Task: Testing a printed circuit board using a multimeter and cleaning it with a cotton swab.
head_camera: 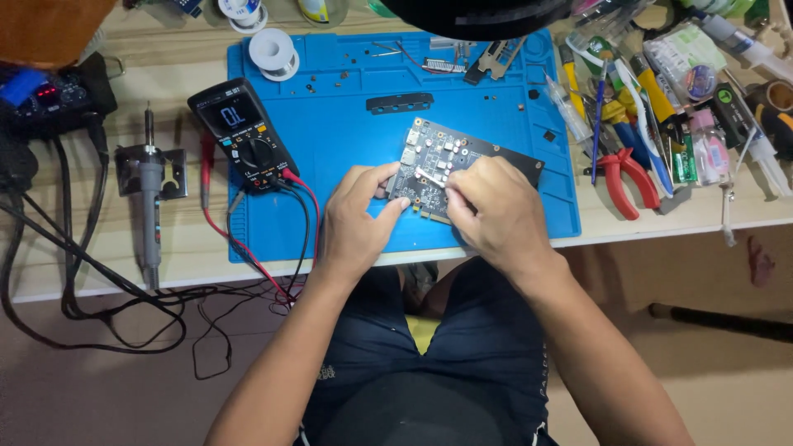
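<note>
From the head camera we see a pale wooden tabletop (198, 248) carrying a blue work mat (347, 132), with the packages crowded at the right end: a clear pouch with a green-and-white label (690, 49), a small round tin (700, 81) and a narrow green packet (682, 157) among screwdrivers and red-handled pliers (628, 177). At the far edge stand two white rolls, one on the mat's corner (273, 51) and one just beyond it (242, 10). A black multimeter (242, 132) with a lit grey display lies across the mat's left edge, its red and black leads trailing over the tabletop's near edge; a soldering iron (149, 198) rests left of it. Open room remains on the mat's middle and left, where only small screws and a black bar (400, 102) lie; the right side is packed to the edge. We find the circuit board (462, 161) near the mat's front edge, tilted, dark with silvery components and a black end plate. The left hand (357, 216) pinches the board's near-left corner between thumb and fingers; the right hand (494, 211) is curled over the board, fingertips pressed together on a small metallic piece.
</note>
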